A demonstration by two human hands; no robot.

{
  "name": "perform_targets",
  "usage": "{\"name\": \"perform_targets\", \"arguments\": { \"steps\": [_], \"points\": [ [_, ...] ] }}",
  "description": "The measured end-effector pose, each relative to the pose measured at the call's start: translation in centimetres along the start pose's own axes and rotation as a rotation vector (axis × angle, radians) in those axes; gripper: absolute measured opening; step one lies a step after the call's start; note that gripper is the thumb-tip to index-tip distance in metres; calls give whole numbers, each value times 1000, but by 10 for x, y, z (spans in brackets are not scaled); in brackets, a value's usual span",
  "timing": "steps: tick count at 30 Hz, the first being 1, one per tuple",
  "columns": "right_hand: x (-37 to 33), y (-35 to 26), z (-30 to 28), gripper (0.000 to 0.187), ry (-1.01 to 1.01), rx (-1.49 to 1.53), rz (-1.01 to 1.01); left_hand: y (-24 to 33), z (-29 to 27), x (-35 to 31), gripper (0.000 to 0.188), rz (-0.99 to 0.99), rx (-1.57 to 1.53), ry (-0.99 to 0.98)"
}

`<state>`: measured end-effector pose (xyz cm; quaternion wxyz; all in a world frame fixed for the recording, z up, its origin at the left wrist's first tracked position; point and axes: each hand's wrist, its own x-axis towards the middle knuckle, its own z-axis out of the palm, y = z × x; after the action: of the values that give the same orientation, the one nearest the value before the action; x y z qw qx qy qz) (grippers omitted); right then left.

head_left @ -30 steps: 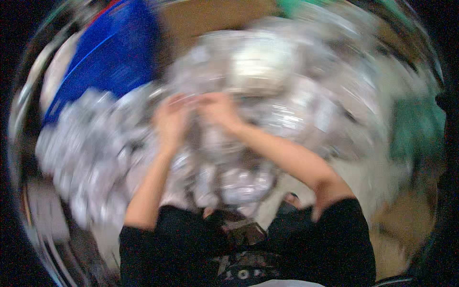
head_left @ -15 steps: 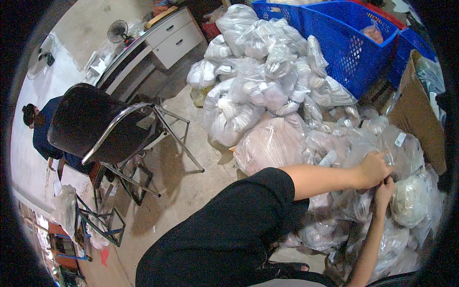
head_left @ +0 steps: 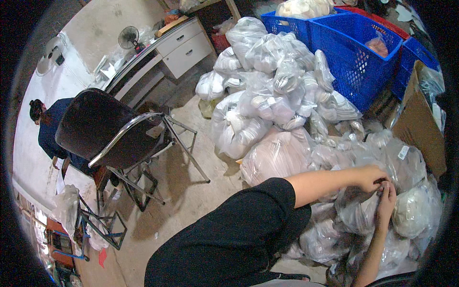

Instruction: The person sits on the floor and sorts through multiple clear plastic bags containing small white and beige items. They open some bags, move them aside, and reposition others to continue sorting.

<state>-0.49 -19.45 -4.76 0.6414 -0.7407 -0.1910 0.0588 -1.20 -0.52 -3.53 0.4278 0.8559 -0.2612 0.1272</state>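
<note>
My left hand point(head_left: 372, 178) reaches across from a black sleeve, its fingers curled at the gathered top of a clear plastic bag point(head_left: 357, 210). Meeting it fingertip to fingertip, my right hand point(head_left: 387, 201) comes up from below, thumb and fingers pinched at the same spot. A small dark bit shows between the fingertips; what it is cannot be made out. The bag hangs just under both hands, its contents blurred by the film. Close on the right lies a rounded bag of pale items point(head_left: 410, 210), and behind the hands a clear bag with a white label point(head_left: 404, 155).
Filled clear bags point(head_left: 267, 91) pile up ahead. Blue crates point(head_left: 351, 62) and a cardboard box point(head_left: 420, 126) stand behind at right. To the left are a black chair point(head_left: 98, 129), a seated person point(head_left: 55, 126), a drawer desk point(head_left: 184, 50) and a fan point(head_left: 129, 38).
The whole view has shifted slightly, so the surroundings sit lower and further right. My hands stay together at the bag's top; the right hand's fingers now point more upward.
</note>
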Motion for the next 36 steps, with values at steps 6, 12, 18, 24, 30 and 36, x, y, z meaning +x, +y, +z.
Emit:
{"name": "perform_targets", "arguments": {
  "steps": [6, 12, 18, 24, 30, 36],
  "points": [
    [-11, -31, -7, 13, 29, -597, -285, -21, 14, 0, 20, -67, -30, -24],
    [-27, -64, 3, 21, 109, -1083, -368, -23, 11, 1, 17, 4, -3, 2],
    [-31, -86, 22, 22, 163, -1310, -259, -20, 8, 2, 15, 39, -82, 44],
    [-27, -81, 30, 24, 229, -1394, -238, -21, 16, 1, 14, 99, -86, 129],
    [-10, -61, 25, 21, 255, -1271, -239, -20, 20, 0, 15, 16, -89, 118],
    [-8, -39, 23, 21, 273, -1221, -353, -6, 16, 7, 27, -205, 10, 17]
  ]
}}
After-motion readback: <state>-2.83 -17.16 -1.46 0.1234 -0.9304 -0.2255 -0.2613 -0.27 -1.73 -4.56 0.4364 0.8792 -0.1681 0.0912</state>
